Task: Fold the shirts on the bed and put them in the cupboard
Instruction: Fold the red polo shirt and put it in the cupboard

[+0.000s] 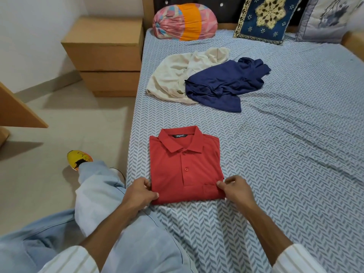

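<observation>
A: From the head camera, the red shirt [185, 168] lies folded on the bed [295, 174], collar up, near its left edge. What are the hands doing?

B: Both are at its near corners. The left hand [138, 192] pinches the near left corner, thumb on top; the right hand [235, 189] pinches the near right corner by the pocket.

A: How will it handle?

B: I'd say light and soft — a thin knit that sags and slips open if lifted by the corners alone. Better to slide the fingers flat under both side edges, so the fold keeps its shape on the way to the cupboard.

A: And the rest?

B: A white shirt [177, 77] and a navy shirt [220, 87] lie crumpled further up, touching each other — not yet folded. The cupboard isn't clearly in view.
</observation>
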